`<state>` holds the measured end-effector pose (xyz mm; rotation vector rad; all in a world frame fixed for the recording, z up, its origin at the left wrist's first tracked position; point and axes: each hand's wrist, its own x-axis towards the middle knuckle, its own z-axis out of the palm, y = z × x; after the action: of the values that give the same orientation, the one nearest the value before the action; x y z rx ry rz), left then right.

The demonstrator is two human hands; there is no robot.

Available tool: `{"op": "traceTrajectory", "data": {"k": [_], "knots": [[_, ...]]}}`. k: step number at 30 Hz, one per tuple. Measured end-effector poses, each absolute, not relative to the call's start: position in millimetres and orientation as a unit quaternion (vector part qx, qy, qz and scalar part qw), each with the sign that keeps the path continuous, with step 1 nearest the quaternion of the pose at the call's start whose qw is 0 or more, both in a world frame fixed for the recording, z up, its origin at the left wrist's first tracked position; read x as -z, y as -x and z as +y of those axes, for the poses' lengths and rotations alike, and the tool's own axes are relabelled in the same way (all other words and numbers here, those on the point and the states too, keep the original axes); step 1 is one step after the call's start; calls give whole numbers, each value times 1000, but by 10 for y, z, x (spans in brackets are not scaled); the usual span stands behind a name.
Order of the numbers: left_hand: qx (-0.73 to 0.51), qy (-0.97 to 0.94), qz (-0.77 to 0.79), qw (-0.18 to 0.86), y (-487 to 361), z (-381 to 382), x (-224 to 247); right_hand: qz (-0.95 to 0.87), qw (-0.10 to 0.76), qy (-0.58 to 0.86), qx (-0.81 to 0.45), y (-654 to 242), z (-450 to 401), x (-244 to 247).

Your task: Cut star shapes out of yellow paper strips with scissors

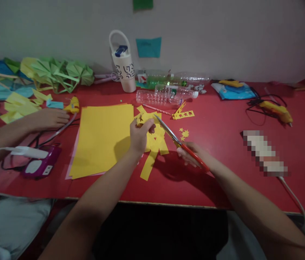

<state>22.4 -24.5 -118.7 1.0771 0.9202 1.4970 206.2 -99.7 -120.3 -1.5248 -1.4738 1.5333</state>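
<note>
Forearms in, scissors and yellow paper in our hands

Our two bare forearms come in from the bottom, nearest the camera, over the front edge of the red surface. Left of them, a purple power box has a white plug on it. To our right is a pixelated object with a pale cable.

Right hand: grip closed round the red-handled scissors, blades angled up-left, tips by the paper. Left hand: grip pinching a yellow piece with a star-shaped hole, above the yellow scraps. Whether the blades touch it, we can't tell.

Beside our left hand: stacked yellow sheets, pink edges showing under. Further left, another person's hand lies near a yellow glue gun. Right of the scraps we see small yellow stars; slightly farther, strips with star holes and a striped stick. Far right, a second glue gun with dark cord.

Toward the back: clear bottles, a green bottle, a blue packet, a white tumbler, folded green paper. Wall: teal paper, green paper higher up.
</note>
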Motion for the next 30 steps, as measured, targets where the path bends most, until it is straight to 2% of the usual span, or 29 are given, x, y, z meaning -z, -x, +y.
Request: {"op": "traceTrajectory", "data": {"k": [30], "knots": [[-638,-383,382,549,-285,-275,1132,-560,277,526,-577,-2056,-1007,1185]]}}
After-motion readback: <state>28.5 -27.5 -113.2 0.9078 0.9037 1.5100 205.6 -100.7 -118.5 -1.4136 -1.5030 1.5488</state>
